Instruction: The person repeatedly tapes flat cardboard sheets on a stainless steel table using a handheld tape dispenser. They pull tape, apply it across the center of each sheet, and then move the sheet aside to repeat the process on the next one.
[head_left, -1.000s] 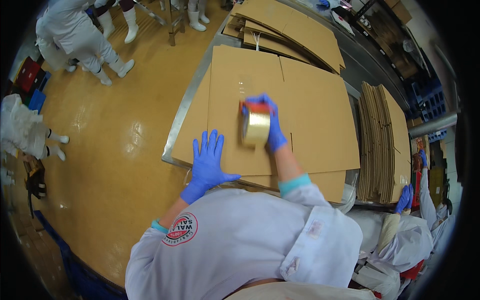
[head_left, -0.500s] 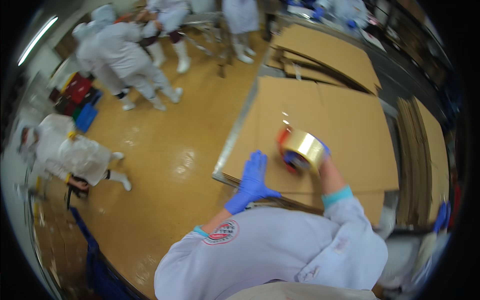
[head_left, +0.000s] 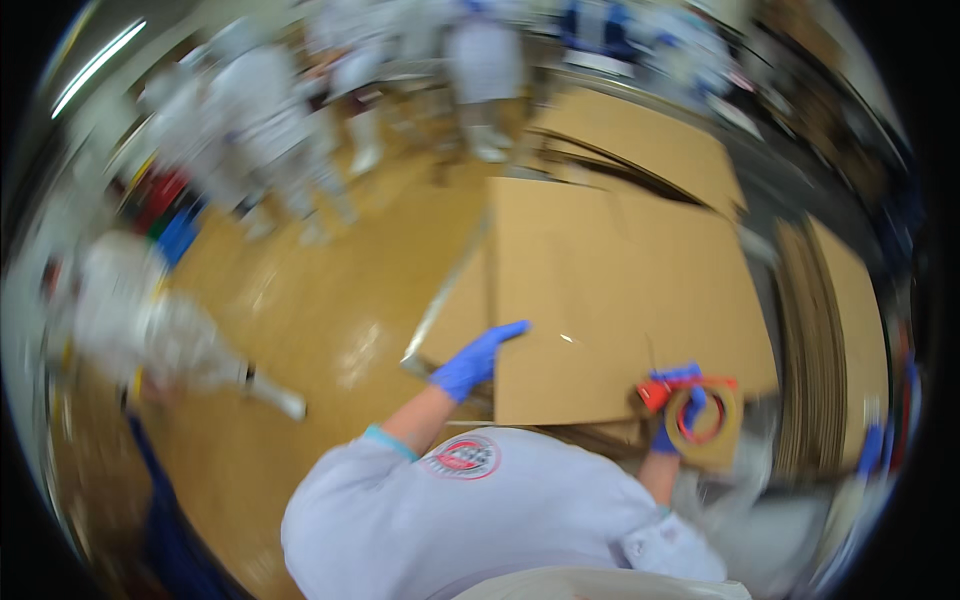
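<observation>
A flattened cardboard box (head_left: 620,270) lies on top of a stack of others (head_left: 455,320) on the metal table in front of me. My left hand (head_left: 470,368), in a blue glove, is closed on its left edge, one digit over the top face and the other fingers hidden by the sheet. Near the box's front right corner, my right hand (head_left: 667,432), also gloved in blue, grips a red tape dispenser (head_left: 655,396). Its roll of tape (head_left: 680,408) faces up beside my fingers; part of this hand is hidden behind the roll.
More flattened boxes (head_left: 640,140) are piled at the table's far end. A row of cardboard sheets (head_left: 808,350) stands on edge at the right. Several people in white workwear (head_left: 265,110) stand at the far left, and another person (head_left: 140,310) is nearer on the left.
My left hand has gone from lying flat on the stack to gripping the top box's edge, which has shifted right over the stack. My right hand has brought the tape dispenser toward me and rightward.
</observation>
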